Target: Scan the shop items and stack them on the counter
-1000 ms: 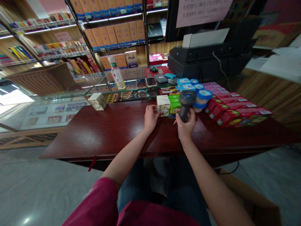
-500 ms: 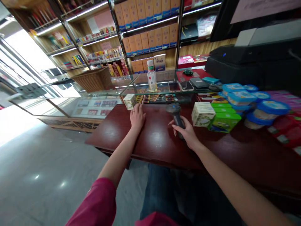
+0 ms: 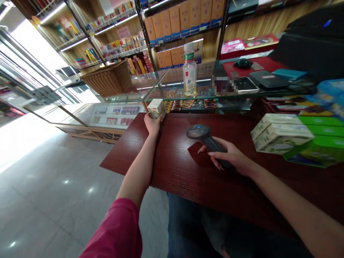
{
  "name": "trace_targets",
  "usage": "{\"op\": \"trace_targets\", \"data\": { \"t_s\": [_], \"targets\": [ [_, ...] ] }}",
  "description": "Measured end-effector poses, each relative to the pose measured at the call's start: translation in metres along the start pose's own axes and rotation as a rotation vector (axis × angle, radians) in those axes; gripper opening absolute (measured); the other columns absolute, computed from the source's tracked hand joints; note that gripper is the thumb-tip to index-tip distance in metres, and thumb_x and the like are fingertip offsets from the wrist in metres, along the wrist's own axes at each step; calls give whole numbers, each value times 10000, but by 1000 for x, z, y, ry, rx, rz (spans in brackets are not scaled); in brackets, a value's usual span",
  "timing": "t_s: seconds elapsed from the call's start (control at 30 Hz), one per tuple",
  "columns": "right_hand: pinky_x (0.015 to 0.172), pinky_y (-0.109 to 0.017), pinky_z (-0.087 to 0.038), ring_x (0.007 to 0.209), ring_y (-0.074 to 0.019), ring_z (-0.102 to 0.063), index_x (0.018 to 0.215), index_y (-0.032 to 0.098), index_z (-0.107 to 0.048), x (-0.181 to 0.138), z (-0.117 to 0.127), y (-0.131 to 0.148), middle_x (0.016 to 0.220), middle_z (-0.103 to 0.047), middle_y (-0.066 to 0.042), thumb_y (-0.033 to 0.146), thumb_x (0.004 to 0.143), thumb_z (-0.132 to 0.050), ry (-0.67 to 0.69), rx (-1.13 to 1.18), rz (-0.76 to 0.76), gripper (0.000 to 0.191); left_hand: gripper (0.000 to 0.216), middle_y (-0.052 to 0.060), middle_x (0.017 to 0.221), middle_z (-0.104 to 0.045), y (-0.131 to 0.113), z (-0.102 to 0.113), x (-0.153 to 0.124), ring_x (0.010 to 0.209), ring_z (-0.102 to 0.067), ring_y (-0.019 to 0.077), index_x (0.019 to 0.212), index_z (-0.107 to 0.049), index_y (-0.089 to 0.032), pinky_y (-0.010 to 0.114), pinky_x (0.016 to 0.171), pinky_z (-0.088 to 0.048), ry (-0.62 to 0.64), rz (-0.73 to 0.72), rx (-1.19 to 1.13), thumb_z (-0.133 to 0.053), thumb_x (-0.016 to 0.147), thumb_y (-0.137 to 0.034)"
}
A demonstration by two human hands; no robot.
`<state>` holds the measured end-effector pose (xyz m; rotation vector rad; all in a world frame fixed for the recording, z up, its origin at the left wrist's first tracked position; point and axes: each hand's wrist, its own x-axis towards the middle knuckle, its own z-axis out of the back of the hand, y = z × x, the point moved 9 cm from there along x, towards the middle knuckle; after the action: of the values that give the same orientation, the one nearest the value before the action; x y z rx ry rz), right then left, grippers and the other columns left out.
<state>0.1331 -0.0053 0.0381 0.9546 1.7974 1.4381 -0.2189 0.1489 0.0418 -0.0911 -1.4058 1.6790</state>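
Note:
My right hand (image 3: pixel 231 157) is wrapped round the handle of a dark barcode scanner (image 3: pixel 200 133), held low over the dark red wooden table (image 3: pixel 182 172). My left hand (image 3: pixel 152 124) reaches far left and closes on a small white and green box (image 3: pixel 156 108) at the table's far edge, beside the glass counter. Stacked white boxes (image 3: pixel 279 133) and green boxes (image 3: pixel 314 150) lie at the right.
A glass display counter (image 3: pixel 172 89) runs behind the table with a clear bottle (image 3: pixel 189 70), phones and a dark case (image 3: pixel 266 79) on top. Shelves of orange cartons (image 3: pixel 185 18) fill the back wall. A wicker basket (image 3: pixel 109 77) stands left, above shiny grey floor.
My left hand left the white boxes, slid left across the table and reached the small box at the far corner. The scanner dropped from upright to nearly level. The view swung left.

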Motion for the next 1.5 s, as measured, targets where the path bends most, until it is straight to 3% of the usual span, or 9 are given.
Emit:
{"op": "trace_targets", "data": {
  "t_s": [0.2, 0.37, 0.57, 0.77, 1.0, 1.17, 1.27, 1.37, 1.5],
  "targets": [
    [375, -238, -420, 438, -127, -545, 1038, 188, -681, 0, 6, 3, 611, -645, 5, 374, 800, -817, -78, 11, 2, 331, 551, 110, 1112, -706, -13, -13, -13, 1023, -689, 250, 1175, -601, -178, 393, 967, -532, 179, 5, -57, -845, 727, -387],
    [381, -253, -433, 459, -111, -552, 1027, 199, -660, -3, 19, 8, 897, -757, -64, 349, 768, -822, -216, 17, 109, 340, 503, 104, 1120, -654, -61, -24, -51, 1152, -621, 297, 1058, -625, -200, 419, 1038, -502, 329, -220, 26, -904, 650, -294],
    [402, -248, -429, 468, -98, -549, 987, 196, -663, -6, 29, 14, 982, -761, -72, 345, 754, -818, -297, 15, 148, 318, 452, 119, 1166, -621, -85, -25, -73, 1160, -630, 300, 980, -632, -193, 436, 1020, -533, 430, -282, -17, -909, 675, -380],
    [419, -253, -444, 494, -94, -549, 990, 193, -680, -6, 29, 12, 1056, -758, -95, 341, 768, -805, -276, 19, 140, 294, 447, 97, 1210, -731, -92, -32, -77, 1173, -682, 259, 1196, -669, -201, 437, 1041, -559, 803, -211, -439, -796, 784, -316],
    [424, -246, -430, 502, -98, -548, 1046, 203, -670, -6, 28, 11, 1059, -761, -81, 336, 797, -772, -210, 9, 164, 300, 449, 106, 1123, -771, -85, -30, -82, 1070, -722, 290, 1085, -749, -155, 464, 1003, -571, 880, -192, -385, -850, 699, -363],
    [419, -263, -422, 502, -102, -553, 1047, 207, -675, -6, 25, 12, 1098, -758, -89, 335, 774, -773, -187, 10, 128, 317, 625, 85, 1379, -683, -100, -40, -105, 1255, -650, 304, 1278, -700, -234, 440, 1057, -545, 1091, -232, -417, -860, 699, -408],
    [414, -269, -425, 490, -103, -541, 1067, 217, -672, -7, 25, 14, 1091, -759, -81, 338, 769, -771, -196, 12, 125, 336, 629, 77, 1421, -655, -109, -42, -115, 1375, -567, 307, 1257, -712, -242, 435, 1126, -498, 1109, -286, -376, -892, 680, -411],
    [411, -267, -429, 487, -101, -539, 1061, 217, -669, -8, 26, 15, 1103, -759, -81, 331, 767, -772, -204, 17, 139, 333, 609, 101, 1284, -728, -107, -48, -117, 1243, -667, 306, 1228, -708, -205, 465, 1068, -545, 1075, -223, -403, -896, 692, -427],
    [401, -243, -424, 495, -95, -550, 1041, 204, -678, -10, 23, 13, 1087, -761, -86, 329, 773, -786, -172, -9, 124, 314, 542, 119, 1169, -764, -89, -49, -95, 1124, -725, 285, 1165, -689, -163, 461, 1003, -585, 821, -62, -505, -861, 740, -451]
  ]
}}
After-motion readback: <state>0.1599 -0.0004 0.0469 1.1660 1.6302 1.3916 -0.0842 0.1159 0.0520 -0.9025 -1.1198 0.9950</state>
